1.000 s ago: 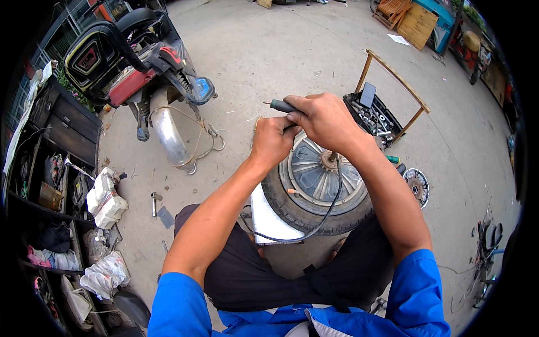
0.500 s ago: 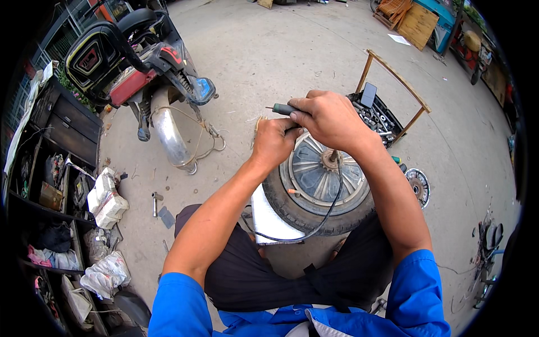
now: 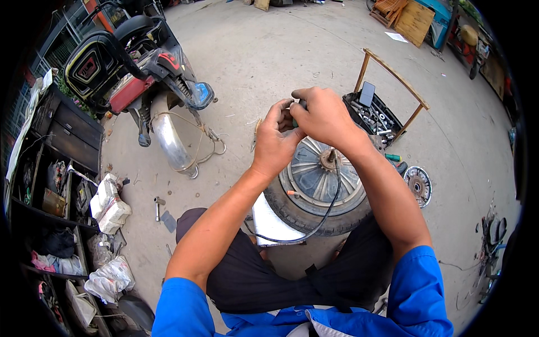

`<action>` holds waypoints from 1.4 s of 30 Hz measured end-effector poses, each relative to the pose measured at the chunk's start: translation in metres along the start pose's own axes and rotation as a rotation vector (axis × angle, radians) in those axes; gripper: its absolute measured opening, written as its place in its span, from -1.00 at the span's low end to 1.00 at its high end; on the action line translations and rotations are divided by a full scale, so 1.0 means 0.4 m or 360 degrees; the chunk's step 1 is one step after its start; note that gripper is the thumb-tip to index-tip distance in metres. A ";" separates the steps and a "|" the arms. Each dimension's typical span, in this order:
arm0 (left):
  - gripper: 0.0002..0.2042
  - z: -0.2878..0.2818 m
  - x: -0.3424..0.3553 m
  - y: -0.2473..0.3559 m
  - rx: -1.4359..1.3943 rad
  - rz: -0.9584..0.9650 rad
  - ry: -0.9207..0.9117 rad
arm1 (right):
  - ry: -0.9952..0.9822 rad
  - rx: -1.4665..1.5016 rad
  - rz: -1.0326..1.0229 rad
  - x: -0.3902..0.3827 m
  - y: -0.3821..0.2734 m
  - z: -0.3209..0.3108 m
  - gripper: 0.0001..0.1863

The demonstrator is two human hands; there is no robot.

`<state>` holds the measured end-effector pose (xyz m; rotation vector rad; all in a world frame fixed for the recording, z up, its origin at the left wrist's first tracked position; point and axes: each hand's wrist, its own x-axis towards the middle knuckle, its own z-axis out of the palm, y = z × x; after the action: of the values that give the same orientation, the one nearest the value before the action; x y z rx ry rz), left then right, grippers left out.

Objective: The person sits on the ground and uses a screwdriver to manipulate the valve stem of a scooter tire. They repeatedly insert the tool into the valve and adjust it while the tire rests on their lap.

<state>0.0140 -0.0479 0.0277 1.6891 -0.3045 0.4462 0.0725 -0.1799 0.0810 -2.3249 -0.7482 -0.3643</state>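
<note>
My left hand (image 3: 275, 140) and my right hand (image 3: 325, 118) meet in the air above the far side of a wheel. The right one is closed round a thin-tipped, screwdriver-like tool (image 3: 302, 104); only a bit of its dark green handle shows between the fingers. My left fingers are curled and press close to the right ones; what they hold is hidden. Below lies the wheel (image 3: 314, 185) on its side, with a ribbed metal hub and a black tyre. A black cable (image 3: 331, 213) runs from its axle, curving over the tyre toward my knees.
A white slab (image 3: 272, 222) lies partly under the tyre. Beyond the wheel sits an open toolbox (image 3: 373, 115) of sockets, beside a wooden frame (image 3: 398, 78). A spoked disc (image 3: 417, 186) lies right. An electric scooter (image 3: 140, 73) stands far left, above cluttered shelves (image 3: 50, 224).
My right hand has turned and drawn the tool in, so its thin tip no longer shows. My left hand has risen and rolled, its fingers now up against the right hand.
</note>
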 end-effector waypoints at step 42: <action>-0.76 0.002 -0.026 -0.003 -0.0583 -0.0423 0.0381 | 0.0165 -0.0211 0.0038 -0.008 -0.009 0.005 -0.33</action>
<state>0.0053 -0.0489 0.0218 1.2803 0.0168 0.3637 0.0677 -0.1778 0.0801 -2.4153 -0.6632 -0.5342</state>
